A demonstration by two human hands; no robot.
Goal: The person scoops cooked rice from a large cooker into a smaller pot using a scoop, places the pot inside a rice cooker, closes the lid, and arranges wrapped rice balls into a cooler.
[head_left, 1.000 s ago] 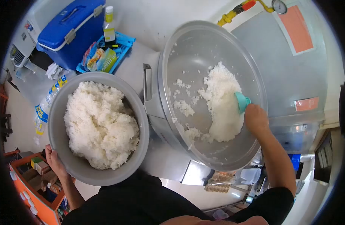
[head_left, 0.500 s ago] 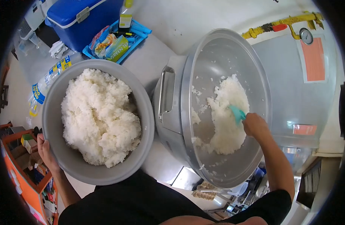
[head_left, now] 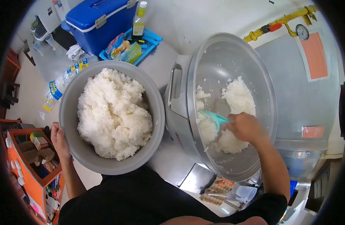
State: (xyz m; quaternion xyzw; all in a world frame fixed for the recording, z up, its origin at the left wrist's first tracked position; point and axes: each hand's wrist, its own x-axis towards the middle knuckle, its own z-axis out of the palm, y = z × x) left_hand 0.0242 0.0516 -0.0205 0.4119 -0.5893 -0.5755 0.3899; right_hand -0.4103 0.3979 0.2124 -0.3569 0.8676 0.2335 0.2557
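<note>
My left hand grips the rim of a grey bowl heaped with cooked white rice. Over in the large metal pot, which leans with its mouth toward me, my right hand is closed around the handle of a turquoise rice paddle. The paddle's blade lies against rice near the pot's left wall. More rice sits deeper in the pot, and loose grains stick to its inner wall. My right fingers hide most of the handle.
Behind the bowl are a blue cooler, a blue basket holding packets, and a bottle. A plastic bottle lies to the left. A yellow pipe with a gauge runs along the wall. An orange cabinet stands at lower left.
My right hand has moved the paddle left, from the middle of the pot's rice to the left wall. Some rice has shifted left with it. The whole view has shifted slightly.
</note>
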